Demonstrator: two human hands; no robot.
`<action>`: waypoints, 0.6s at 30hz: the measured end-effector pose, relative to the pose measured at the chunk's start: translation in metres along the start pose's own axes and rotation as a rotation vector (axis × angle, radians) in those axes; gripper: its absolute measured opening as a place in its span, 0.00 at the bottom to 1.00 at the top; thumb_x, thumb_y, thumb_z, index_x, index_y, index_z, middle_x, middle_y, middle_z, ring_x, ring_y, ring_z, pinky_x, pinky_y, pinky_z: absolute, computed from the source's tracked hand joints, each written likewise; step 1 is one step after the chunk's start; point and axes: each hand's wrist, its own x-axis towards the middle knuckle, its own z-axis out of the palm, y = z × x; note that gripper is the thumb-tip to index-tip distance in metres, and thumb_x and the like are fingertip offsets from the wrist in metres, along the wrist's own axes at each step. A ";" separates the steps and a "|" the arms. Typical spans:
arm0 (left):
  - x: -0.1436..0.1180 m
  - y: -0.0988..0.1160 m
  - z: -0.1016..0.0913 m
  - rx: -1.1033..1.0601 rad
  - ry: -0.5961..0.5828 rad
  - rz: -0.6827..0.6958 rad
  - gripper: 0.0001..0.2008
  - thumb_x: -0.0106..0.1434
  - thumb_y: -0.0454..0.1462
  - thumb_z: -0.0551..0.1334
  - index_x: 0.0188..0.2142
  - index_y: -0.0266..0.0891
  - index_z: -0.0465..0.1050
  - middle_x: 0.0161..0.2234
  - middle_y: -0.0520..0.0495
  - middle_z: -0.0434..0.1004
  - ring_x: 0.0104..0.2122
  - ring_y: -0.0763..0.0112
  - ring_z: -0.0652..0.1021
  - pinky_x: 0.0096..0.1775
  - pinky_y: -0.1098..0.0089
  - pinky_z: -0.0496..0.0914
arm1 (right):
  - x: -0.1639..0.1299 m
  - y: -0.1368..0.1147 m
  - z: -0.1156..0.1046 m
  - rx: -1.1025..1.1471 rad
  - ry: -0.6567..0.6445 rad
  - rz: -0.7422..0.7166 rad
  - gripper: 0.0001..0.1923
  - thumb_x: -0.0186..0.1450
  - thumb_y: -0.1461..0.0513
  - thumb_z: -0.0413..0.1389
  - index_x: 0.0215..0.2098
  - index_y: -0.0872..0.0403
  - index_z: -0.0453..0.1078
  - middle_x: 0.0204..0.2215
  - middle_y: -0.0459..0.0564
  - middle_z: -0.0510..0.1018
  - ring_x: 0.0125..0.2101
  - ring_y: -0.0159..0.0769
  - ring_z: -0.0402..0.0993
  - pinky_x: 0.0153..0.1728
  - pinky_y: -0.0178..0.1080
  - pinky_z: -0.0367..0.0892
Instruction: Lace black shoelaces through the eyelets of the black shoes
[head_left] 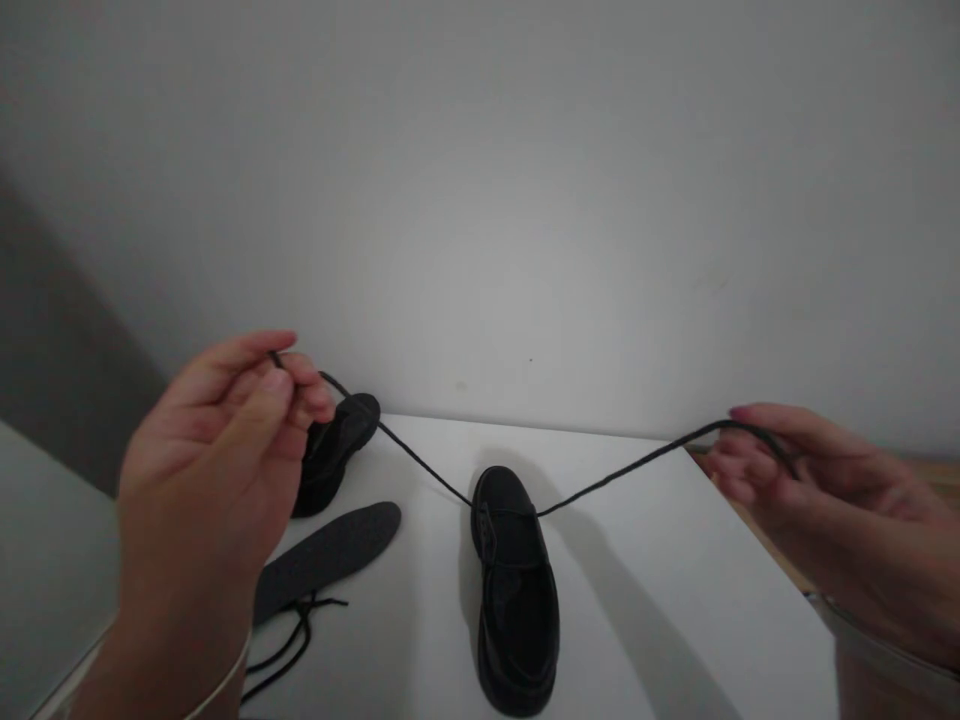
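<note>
Pinching one lace [420, 462] end between thumb and fingertips of left hand [217, 470], raised above table [675, 600]. Gripping the other end in curled fingers of right hand [817, 510], out past the table's right edge. Both hands closed on lace, neither released.

Running lace from each hand down to the front eyelets of shoe [517, 590], forming a shallow V. Looking fairly taut on both sides.

Standing shoe upright on table, centre, toe pointing away, opening facing the camera.

Judging lace: thin, soft, limp, light; likely slipping through a loose grip, so holding near the tips between fingertips seems best. Judging shoe: light enough to shift or tip under an uneven pull; keeping tension equal seems wise.

Lying left of shoe: insole [330, 555], flat. Sitting behind it, partly hidden by left hand: second shoe [337, 445]. Trailing near insole: loose lace [292, 640], in a slack tangle.
</note>
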 end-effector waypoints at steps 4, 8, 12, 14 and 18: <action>-0.002 0.003 0.019 0.001 -0.138 -0.064 0.13 0.61 0.26 0.67 0.45 0.32 0.79 0.36 0.46 0.80 0.34 0.77 0.79 0.39 0.80 0.75 | 0.013 -0.008 0.027 0.203 -0.179 -0.017 0.25 0.52 0.56 0.74 0.48 0.41 0.78 0.40 0.49 0.85 0.41 0.41 0.84 0.40 0.39 0.81; -0.003 0.004 0.034 0.073 -0.186 -0.054 0.12 0.59 0.27 0.68 0.42 0.37 0.79 0.36 0.49 0.81 0.35 0.75 0.81 0.41 0.77 0.77 | 0.026 -0.012 0.047 0.209 -0.049 -0.074 0.11 0.60 0.55 0.68 0.40 0.48 0.79 0.33 0.48 0.83 0.33 0.37 0.83 0.36 0.40 0.82; 0.000 0.003 0.048 0.081 -0.175 -0.087 0.02 0.62 0.33 0.68 0.36 0.37 0.79 0.32 0.49 0.82 0.27 0.73 0.82 0.33 0.73 0.80 | 0.038 -0.022 0.064 0.205 0.034 -0.203 0.08 0.65 0.54 0.64 0.34 0.49 0.79 0.27 0.45 0.78 0.22 0.29 0.73 0.21 0.34 0.73; 0.004 0.002 0.056 0.057 -0.212 -0.102 0.04 0.63 0.35 0.68 0.38 0.37 0.79 0.32 0.48 0.84 0.23 0.74 0.80 0.27 0.75 0.78 | 0.043 -0.028 0.072 0.185 0.068 -0.289 0.06 0.66 0.56 0.62 0.34 0.48 0.79 0.31 0.46 0.78 0.24 0.28 0.70 0.22 0.34 0.69; 0.011 0.002 0.073 0.034 -0.293 -0.126 0.05 0.63 0.35 0.67 0.39 0.37 0.74 0.31 0.47 0.85 0.16 0.79 0.75 0.18 0.79 0.69 | 0.050 -0.039 0.086 0.147 0.058 -0.361 0.04 0.67 0.62 0.61 0.36 0.47 0.79 0.36 0.45 0.79 0.28 0.28 0.70 0.29 0.35 0.70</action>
